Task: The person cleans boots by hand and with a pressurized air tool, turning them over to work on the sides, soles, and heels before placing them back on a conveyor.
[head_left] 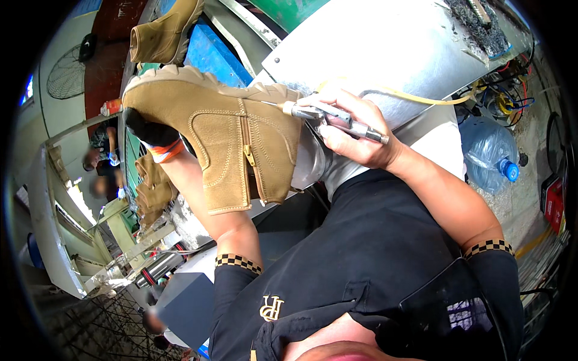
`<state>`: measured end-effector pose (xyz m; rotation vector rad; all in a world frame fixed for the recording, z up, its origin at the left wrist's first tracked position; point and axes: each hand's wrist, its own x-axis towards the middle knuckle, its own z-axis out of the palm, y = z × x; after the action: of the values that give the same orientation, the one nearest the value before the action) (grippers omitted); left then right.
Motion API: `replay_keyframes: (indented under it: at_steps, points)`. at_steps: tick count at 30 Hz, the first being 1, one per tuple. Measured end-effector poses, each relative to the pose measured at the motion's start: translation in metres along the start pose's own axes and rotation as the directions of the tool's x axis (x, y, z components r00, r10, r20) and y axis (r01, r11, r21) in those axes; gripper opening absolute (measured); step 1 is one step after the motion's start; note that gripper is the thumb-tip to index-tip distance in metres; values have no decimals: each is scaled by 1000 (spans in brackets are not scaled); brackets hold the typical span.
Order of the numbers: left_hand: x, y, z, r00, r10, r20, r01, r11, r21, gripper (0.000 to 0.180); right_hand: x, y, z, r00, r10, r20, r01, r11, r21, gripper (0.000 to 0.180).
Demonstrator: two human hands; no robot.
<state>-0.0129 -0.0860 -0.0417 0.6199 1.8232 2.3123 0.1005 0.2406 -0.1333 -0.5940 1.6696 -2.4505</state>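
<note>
Closest to me is my dark shirt [355, 246], with checkered bands at both sleeve ends, and from it my forearms reach outward to either side of a tan boot [226, 135]. The boot sits between my two hands, its toe to my left, its pale ridged sole facing away from me and its shaft opening turned toward me, with the side zipper [249, 155] partly undone. My left hand [144, 127], in a black covering with an orange-and-white cuff [167, 151], grips the boot at the toe end; most of its fingers are hidden. My right hand [364, 135], just beyond the heel side, pinches a slim metal tool [346, 119] between thumb and fingers, its fine tip at the boot's side near the sole; whether it touches, I cannot tell. A yellow hose [415, 99] runs off rightward over a shiny metal surface [355, 45]. A clear water bottle [489, 150] lies at right on the floor. Farther off at left are a second tan boot [165, 33], beside a blue block [217, 54], and a pile of boots [153, 189].
</note>
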Motion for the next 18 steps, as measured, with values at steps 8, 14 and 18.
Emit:
replay_keyframes:
  at_steps: [8, 14, 18]
  points:
    - [-51, -2, 21, 860, 38, -509, -3, 998, 70, 66, -13, -3, -1, 987, 158, -10, -153, 969, 192, 34]
    - [-94, -10, 61, 727, -156, -668, 4, 975, -223, 79, -9, 4, 6, 989, 137, -55, -128, 981, 143, 25]
    - [-138, -2, 41, 631, -196, -751, 181, 978, -103, 77, -1, 13, 18, 994, 69, -83, -61, 994, 95, 22]
